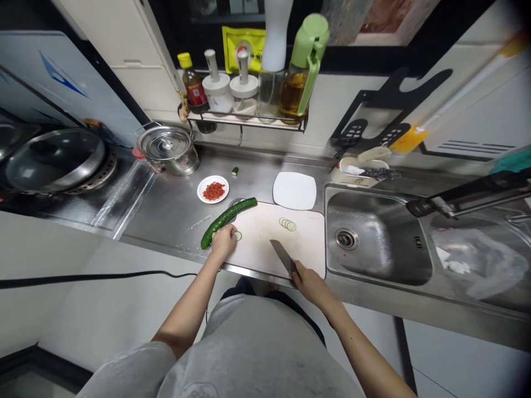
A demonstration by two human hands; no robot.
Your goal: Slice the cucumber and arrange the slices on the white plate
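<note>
A long dark green cucumber (227, 216) lies slanted across the left edge of the white cutting board (257, 254). My left hand (224, 243) is closed beside it, its fingertips on a thin cucumber slice (238, 236) that shows partly past them. Whether this hand also touches the cucumber is hard to see. In my right hand (310, 283) is the handle of a kitchen knife (282, 256), its blade pointing up and left over the board. Several overlapping cucumber slices (287, 224) lie farther back on the board.
Behind the board are a white square plate (294, 190), a small dish of chopped red pieces (213, 189) and a cucumber end (234, 171). A lidded steel pot (170, 149) stands back left; the sink (377, 237) adjoins on the right. A condiment rack (249, 117) hangs above.
</note>
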